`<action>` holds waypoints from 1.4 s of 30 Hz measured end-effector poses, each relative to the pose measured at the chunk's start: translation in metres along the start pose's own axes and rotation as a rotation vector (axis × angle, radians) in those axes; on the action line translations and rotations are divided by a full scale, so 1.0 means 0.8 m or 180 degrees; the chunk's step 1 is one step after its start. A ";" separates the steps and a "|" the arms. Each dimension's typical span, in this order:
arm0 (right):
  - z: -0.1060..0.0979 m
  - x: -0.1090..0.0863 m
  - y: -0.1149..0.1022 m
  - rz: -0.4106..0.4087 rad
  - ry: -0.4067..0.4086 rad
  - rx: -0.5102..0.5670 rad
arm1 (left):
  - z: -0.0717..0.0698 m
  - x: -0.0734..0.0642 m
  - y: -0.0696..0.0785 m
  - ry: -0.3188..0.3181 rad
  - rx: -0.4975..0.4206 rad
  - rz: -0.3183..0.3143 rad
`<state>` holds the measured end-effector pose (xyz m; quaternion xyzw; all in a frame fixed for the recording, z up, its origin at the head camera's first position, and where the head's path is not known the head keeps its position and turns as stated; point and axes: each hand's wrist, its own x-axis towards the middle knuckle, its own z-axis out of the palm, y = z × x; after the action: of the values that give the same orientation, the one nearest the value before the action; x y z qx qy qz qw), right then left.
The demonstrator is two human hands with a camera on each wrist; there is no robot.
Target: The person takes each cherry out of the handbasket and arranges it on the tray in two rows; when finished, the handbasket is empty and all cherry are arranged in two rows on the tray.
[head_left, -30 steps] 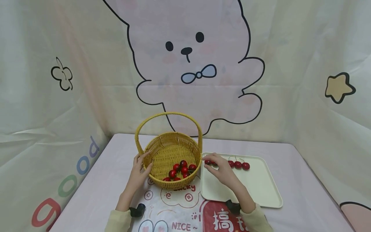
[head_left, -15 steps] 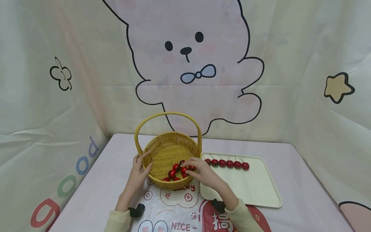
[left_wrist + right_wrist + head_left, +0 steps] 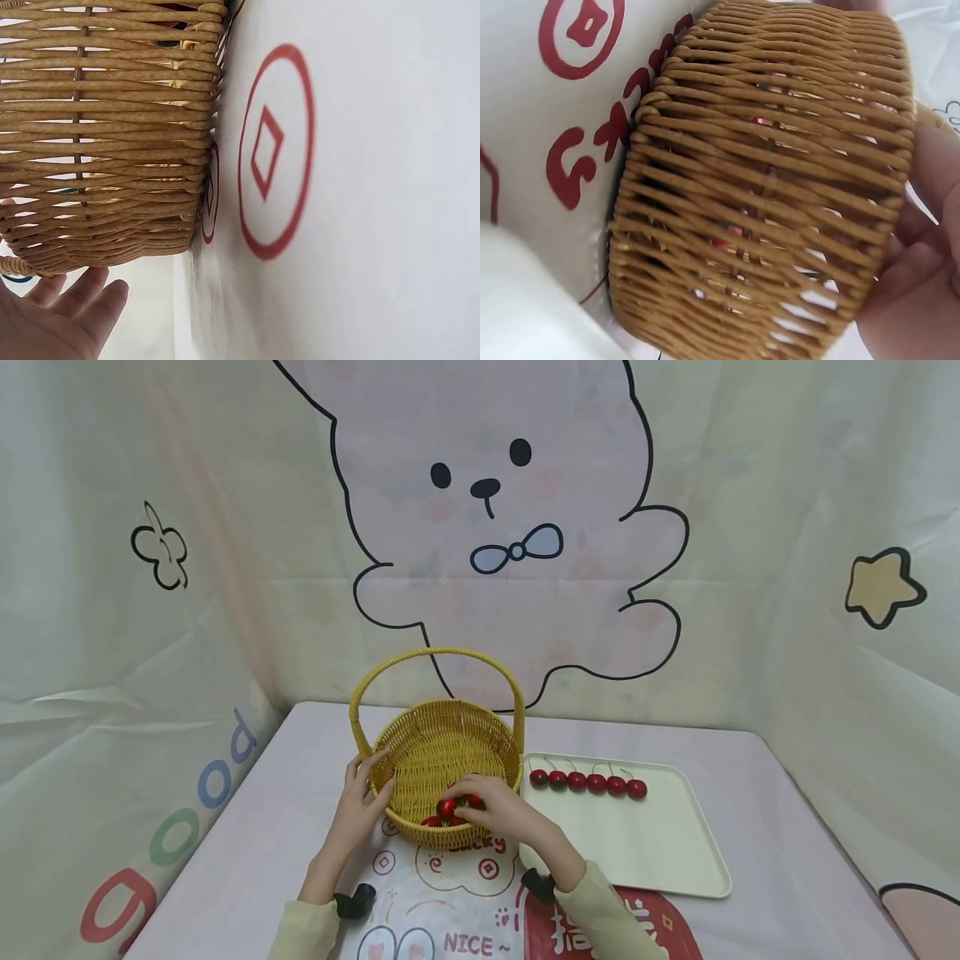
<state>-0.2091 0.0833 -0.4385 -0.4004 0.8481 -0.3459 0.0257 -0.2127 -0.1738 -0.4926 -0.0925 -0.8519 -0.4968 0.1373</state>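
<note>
A yellow wicker basket (image 3: 420,760) with a tall arched handle stands on the table, with several red cherries (image 3: 446,807) in its near right part. At its left side my left hand (image 3: 358,806) holds the rim, thumb and index finger over the edge, other fingers along the outside wall. My right hand (image 3: 498,810) reaches over the near right rim into the basket. Its thumb and index finger are parted beside a cherry; whether they touch it cannot be made out. The hand covers some of the cherries. In the right wrist view the basket wall (image 3: 765,172) hides the fingertips.
Right of the basket lies a cream tray (image 3: 660,852), with a row of several stemmed cherries (image 3: 577,782) along its far edge. A printed mat (image 3: 420,902) lies in front of the basket. Drawn curtains enclose the table at the back and sides.
My right hand has moved left from the row of cherries on the tray into the basket, baring that row. The left hand has stayed at the basket's rim.
</note>
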 end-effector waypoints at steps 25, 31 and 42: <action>0.016 0.046 0.007 0.0137 -0.0893 -0.0193 | -0.001 -0.001 -0.002 -0.0028 -0.0011 -0.0004; 0.018 0.052 0.009 0.0028 -0.1050 -0.0200 | -0.001 0.000 -0.003 -0.0035 0.0018 -0.0030; 0.021 0.058 0.012 0.0295 -0.1271 -0.0113 | 0.000 0.000 0.000 -0.0047 0.0028 -0.0043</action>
<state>-0.2419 0.0456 -0.4462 -0.4220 0.8497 -0.2432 0.2022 -0.2127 -0.1741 -0.4926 -0.0898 -0.8557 -0.4933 0.1279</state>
